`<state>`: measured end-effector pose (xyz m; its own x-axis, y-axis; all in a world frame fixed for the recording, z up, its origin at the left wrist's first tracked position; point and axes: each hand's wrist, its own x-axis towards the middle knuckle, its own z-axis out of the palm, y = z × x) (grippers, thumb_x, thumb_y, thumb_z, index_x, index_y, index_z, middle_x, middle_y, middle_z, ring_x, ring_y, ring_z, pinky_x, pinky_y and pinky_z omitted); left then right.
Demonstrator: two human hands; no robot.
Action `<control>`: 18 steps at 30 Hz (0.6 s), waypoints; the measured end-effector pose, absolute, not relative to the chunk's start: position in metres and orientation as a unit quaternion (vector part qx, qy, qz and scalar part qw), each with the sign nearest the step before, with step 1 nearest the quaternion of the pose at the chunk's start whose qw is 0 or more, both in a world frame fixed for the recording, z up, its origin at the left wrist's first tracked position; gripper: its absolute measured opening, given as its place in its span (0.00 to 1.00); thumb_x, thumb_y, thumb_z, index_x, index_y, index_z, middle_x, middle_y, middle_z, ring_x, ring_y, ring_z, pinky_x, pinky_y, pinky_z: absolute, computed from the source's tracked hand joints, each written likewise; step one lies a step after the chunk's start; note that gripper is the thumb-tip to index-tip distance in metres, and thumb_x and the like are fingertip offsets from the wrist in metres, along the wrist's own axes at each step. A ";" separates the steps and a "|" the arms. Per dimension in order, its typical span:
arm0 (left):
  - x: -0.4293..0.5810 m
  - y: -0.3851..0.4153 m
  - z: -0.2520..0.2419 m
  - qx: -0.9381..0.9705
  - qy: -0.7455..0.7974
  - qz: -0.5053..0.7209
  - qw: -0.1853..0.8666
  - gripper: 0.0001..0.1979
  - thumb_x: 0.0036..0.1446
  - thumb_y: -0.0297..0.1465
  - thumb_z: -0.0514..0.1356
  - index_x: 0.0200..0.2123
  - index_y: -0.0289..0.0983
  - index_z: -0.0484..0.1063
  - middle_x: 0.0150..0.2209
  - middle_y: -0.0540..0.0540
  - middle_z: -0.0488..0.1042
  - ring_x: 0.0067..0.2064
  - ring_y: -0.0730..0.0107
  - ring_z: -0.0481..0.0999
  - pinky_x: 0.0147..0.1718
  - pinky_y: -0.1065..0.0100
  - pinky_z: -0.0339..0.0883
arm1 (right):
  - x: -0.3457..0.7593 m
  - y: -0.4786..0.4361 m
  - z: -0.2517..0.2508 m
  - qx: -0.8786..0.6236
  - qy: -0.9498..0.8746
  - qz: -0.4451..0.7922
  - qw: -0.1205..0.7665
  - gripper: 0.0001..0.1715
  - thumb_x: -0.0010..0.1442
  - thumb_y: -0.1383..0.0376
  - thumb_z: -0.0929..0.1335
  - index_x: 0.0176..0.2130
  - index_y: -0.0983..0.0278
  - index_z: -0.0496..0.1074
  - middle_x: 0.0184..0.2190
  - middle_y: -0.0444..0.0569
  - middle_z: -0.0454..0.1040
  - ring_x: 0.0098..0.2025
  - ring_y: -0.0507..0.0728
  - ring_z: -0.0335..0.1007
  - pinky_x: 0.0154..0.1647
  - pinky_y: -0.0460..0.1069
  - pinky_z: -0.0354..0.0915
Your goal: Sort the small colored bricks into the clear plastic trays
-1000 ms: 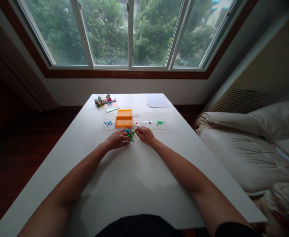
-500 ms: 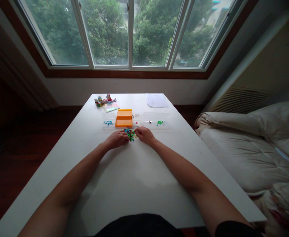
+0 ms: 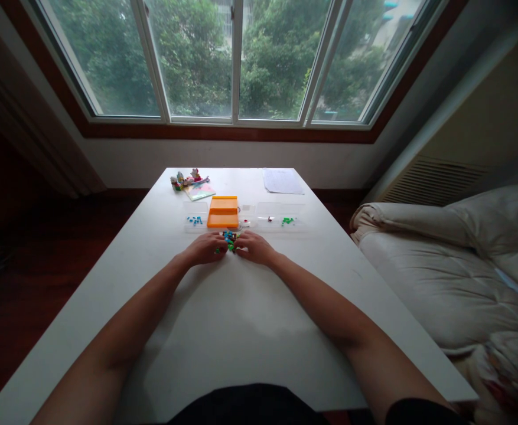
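Note:
A small pile of toy bricks (image 3: 230, 241), mainly blue, green and dark brown, lies on the white table between my hands. My left hand (image 3: 205, 248) borders the pile on the left, fingers curled, with a small green brick (image 3: 217, 251) at the fingertips. From the right, my right hand (image 3: 255, 247) reaches in with bent fingers pressed at the pile's edge; what they pinch is too small to make out. Just beyond stands an open orange box (image 3: 222, 219), flanked by clear plastic trays. Blue bricks (image 3: 194, 220) sit in the left tray, green bricks (image 3: 287, 221) in the right.
Small colourful figures (image 3: 188, 179) and a pastel card (image 3: 200, 192) occupy the table's far left corner. A paper sheet (image 3: 283, 181) lies at the far right. Beyond the table are a window and wall; a pale sofa (image 3: 427, 265) stands to the right.
My right hand has moved toward me and left, closer into the pile. My left hand has shifted slightly left, and a green brick now shows at its fingertips.

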<state>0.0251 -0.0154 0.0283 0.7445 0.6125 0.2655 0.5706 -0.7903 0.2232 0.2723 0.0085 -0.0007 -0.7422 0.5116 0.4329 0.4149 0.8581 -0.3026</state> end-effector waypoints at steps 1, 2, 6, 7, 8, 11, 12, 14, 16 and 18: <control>0.025 -0.016 0.029 0.932 0.317 0.162 0.066 0.05 0.54 0.26 0.60 0.31 0.40 0.76 0.33 0.47 0.76 0.38 0.66 0.73 0.38 0.68 0.64 | 0.272 0.009 -0.001 -0.247 -0.930 0.095 0.257 0.06 0.61 0.66 0.70 0.40 0.58 0.77 0.40 0.48 0.76 0.43 0.57 0.67 0.46 0.50 0.62; 0.026 -0.017 0.030 0.932 0.317 0.161 0.067 0.05 0.54 0.26 0.60 0.31 0.40 0.76 0.33 0.47 0.76 0.38 0.66 0.73 0.38 0.67 0.64 | 0.273 0.009 -0.002 -0.246 -0.931 0.094 0.255 0.06 0.61 0.67 0.70 0.39 0.58 0.77 0.40 0.48 0.76 0.43 0.57 0.67 0.47 0.50 0.62; 0.024 -0.018 0.033 0.934 0.315 0.155 0.073 0.04 0.54 0.27 0.61 0.32 0.40 0.76 0.33 0.47 0.76 0.37 0.66 0.72 0.38 0.67 0.63 | 0.274 0.012 -0.004 -0.252 -0.932 0.087 0.245 0.04 0.59 0.67 0.70 0.37 0.59 0.76 0.39 0.48 0.76 0.42 0.56 0.67 0.47 0.50 0.62; 0.023 -0.018 0.033 0.934 0.313 0.154 0.075 0.04 0.54 0.27 0.61 0.33 0.40 0.77 0.33 0.47 0.76 0.37 0.66 0.72 0.38 0.68 0.63 | 0.275 0.012 -0.004 -0.253 -0.932 0.086 0.244 0.04 0.59 0.67 0.70 0.37 0.59 0.76 0.38 0.48 0.76 0.41 0.56 0.67 0.46 0.50 0.62; 0.022 -0.017 0.034 0.935 0.311 0.153 0.077 0.04 0.54 0.28 0.61 0.33 0.40 0.77 0.34 0.47 0.76 0.37 0.67 0.72 0.37 0.68 0.63 | 0.275 0.012 -0.003 -0.253 -0.932 0.085 0.244 0.03 0.59 0.67 0.70 0.37 0.60 0.76 0.37 0.48 0.76 0.41 0.56 0.67 0.46 0.50 0.62; 0.020 -0.016 0.034 0.937 0.305 0.152 0.080 0.05 0.56 0.28 0.61 0.34 0.41 0.77 0.34 0.47 0.77 0.36 0.67 0.72 0.37 0.68 0.62 | 0.276 0.012 -0.001 -0.249 -0.935 0.085 0.239 0.04 0.58 0.67 0.70 0.36 0.60 0.76 0.36 0.48 0.75 0.41 0.57 0.67 0.46 0.50 0.62; 0.020 -0.016 0.034 0.936 0.306 0.154 0.079 0.05 0.57 0.28 0.60 0.34 0.41 0.77 0.34 0.47 0.77 0.36 0.67 0.72 0.38 0.68 0.62 | 0.276 0.012 0.000 -0.249 -0.935 0.085 0.237 0.04 0.58 0.68 0.70 0.36 0.60 0.75 0.36 0.48 0.75 0.41 0.57 0.67 0.46 0.50 0.62; 0.020 -0.015 0.032 0.934 0.310 0.158 0.079 0.05 0.58 0.28 0.60 0.34 0.41 0.77 0.33 0.47 0.77 0.37 0.67 0.72 0.38 0.68 0.62 | 0.276 0.012 0.001 -0.249 -0.936 0.087 0.232 0.04 0.57 0.68 0.70 0.36 0.60 0.75 0.36 0.49 0.75 0.41 0.57 0.67 0.46 0.50 0.62; 0.020 -0.013 0.030 0.931 0.316 0.162 0.081 0.04 0.58 0.28 0.61 0.33 0.41 0.77 0.34 0.47 0.77 0.37 0.67 0.73 0.39 0.68 0.63 | 0.275 0.013 0.001 -0.248 -0.937 0.092 0.230 0.06 0.56 0.69 0.70 0.36 0.60 0.75 0.36 0.48 0.75 0.41 0.57 0.67 0.46 0.50 0.62; 0.020 -0.013 0.028 0.929 0.319 0.166 0.083 0.04 0.58 0.29 0.61 0.34 0.41 0.77 0.35 0.47 0.78 0.38 0.66 0.73 0.39 0.68 0.63 | 0.275 0.014 0.000 -0.244 -0.936 0.098 0.233 0.09 0.55 0.71 0.70 0.37 0.60 0.75 0.36 0.48 0.75 0.41 0.57 0.67 0.47 0.50 0.63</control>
